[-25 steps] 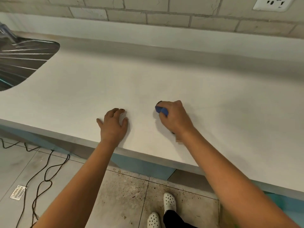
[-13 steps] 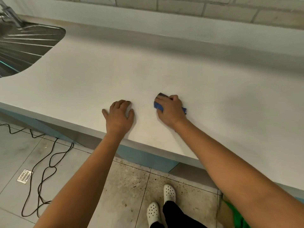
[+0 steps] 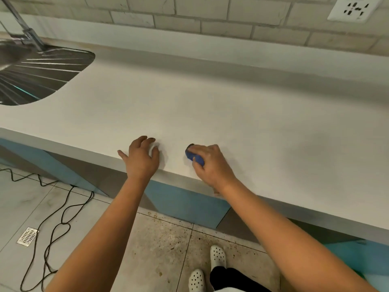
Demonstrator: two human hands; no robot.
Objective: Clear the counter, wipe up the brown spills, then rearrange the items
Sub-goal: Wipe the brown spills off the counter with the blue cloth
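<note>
A white counter (image 3: 210, 106) fills the middle of the head view, with no items standing on the part I see. My right hand (image 3: 212, 165) grips a small blue cloth (image 3: 193, 157) and presses it onto the counter close to the front edge. Most of the cloth is hidden under my fingers. My left hand (image 3: 141, 159) rests on the counter just to the left of it, fingers lightly bent, holding nothing. I cannot make out any brown spill on the surface.
A steel sink drainboard (image 3: 37, 74) with a faucet (image 3: 25, 30) lies at the far left. A wall socket (image 3: 355, 8) sits top right on the tiled wall. Below the counter edge, a black cable (image 3: 52, 218) and a floor drain (image 3: 27, 237) lie on the floor.
My right hand with the blue cloth has drawn back toward the counter's front edge. My left hand stays planted beside it. The view has shifted, and the socket is back in sight.
</note>
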